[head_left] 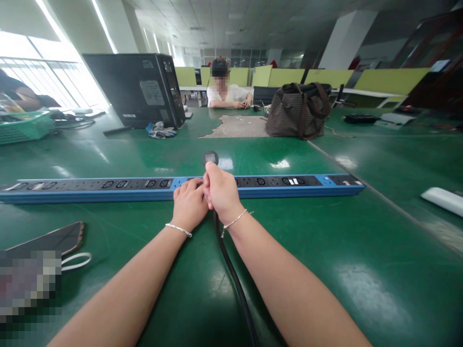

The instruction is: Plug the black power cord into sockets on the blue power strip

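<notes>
Right hand (221, 190): fingers closed on the plug (210, 157)
Left hand (188, 205): bent over strip (289, 193); I can't tell its grip
Strip: across desk (119, 236)
Risk: cord (235, 279) drag could twist plug

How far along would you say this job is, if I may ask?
The long blue-and-black socket strip already lies on the glossy green table. The right hand grips a thick black cable, its dark plug exposed, while the left hand touches the strip. Seating the plug seems left.
</notes>
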{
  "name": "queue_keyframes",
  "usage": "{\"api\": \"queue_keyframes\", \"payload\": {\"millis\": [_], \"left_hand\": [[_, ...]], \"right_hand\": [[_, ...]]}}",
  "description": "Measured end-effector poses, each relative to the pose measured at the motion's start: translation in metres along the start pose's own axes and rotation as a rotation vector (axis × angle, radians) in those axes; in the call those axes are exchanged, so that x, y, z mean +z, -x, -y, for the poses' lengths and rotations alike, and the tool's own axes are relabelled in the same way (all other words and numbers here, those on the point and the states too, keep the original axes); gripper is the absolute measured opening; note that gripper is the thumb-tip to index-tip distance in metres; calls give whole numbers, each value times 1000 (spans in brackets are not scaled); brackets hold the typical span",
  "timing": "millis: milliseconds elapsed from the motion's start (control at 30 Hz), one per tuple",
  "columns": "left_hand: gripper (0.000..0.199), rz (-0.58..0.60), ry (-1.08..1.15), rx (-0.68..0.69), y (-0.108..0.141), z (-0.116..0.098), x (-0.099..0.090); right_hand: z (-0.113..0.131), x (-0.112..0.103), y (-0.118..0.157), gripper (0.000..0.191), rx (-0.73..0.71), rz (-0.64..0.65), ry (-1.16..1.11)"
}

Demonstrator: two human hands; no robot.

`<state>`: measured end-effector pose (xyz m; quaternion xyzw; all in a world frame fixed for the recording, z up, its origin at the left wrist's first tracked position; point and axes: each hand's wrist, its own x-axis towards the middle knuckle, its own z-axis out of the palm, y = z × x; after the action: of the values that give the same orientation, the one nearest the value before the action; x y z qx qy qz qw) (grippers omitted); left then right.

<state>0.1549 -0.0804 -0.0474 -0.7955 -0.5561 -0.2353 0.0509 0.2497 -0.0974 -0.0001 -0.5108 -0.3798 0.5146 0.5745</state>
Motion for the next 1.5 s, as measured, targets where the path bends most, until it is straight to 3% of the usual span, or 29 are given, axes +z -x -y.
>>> {"api": "queue_keyframes", "payload": {"millis": [100, 267, 467, 567, 667, 1000, 1500], "left_hand": [[29, -2, 4, 9, 0, 0, 1], [33, -25, 42, -2, 0, 1, 3], [33, -23, 80, -13, -1, 0, 2], [33, -26, 83, -26, -1, 0, 2], [32, -25, 81, -26, -1, -1, 3], [32, -17, 86, -9, -1, 1, 3], [33, -18, 87, 0, 0, 1, 2]], "right_hand": [[1, -2, -2, 45, -107, 2, 10], [5, -32, -17, 43, 2, 0, -118], [38, -113, -17, 44, 252, 47, -169], [42, -155, -12, 43, 366, 32, -80], [37, -176, -8, 43, 382, -4, -74], [32, -170, -11, 41, 367, -130, 0], [25, -165, -11, 41, 415, -144, 198]]}}
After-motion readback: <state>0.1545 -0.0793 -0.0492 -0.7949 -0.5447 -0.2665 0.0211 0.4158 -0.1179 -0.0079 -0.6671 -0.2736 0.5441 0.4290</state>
